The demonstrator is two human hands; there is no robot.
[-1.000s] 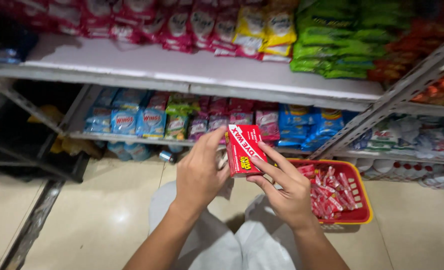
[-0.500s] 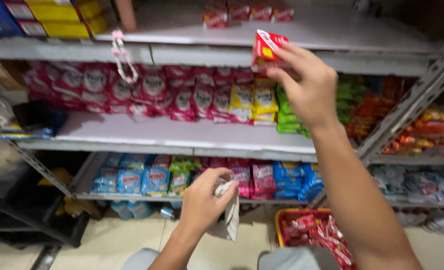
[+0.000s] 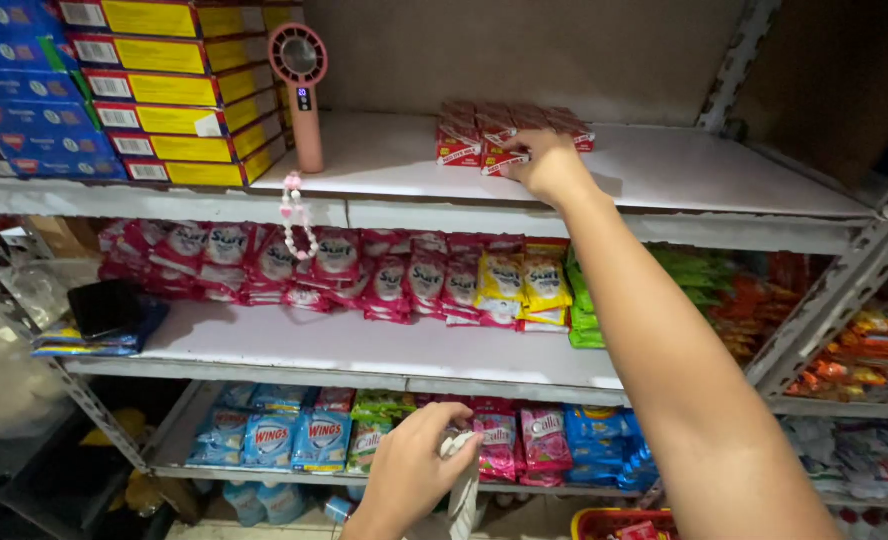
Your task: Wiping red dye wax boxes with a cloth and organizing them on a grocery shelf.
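My right hand (image 3: 549, 165) reaches up, fingers pinching a red box (image 3: 504, 160) onto the top shelf (image 3: 724, 180) beside matching boxes (image 3: 484, 128). Best kept square. My left hand (image 3: 414, 470) clutches crumpled wrapping (image 3: 461, 478).

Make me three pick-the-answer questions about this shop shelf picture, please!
1. Where is the right hand?
A. on the top shelf
B. on the floor
C. in a basket

2. What colour is the small fan?
A. green
B. pink
C. black

3. What is the left hand doing?
A. hanging empty
B. pressing the fan
C. holding something pale

Answers: 1 A, it rests on the red boxes up on the top shelf. 2 B, its head and handle are pink. 3 C, its fingers curl around a pale crumpled wrapper.
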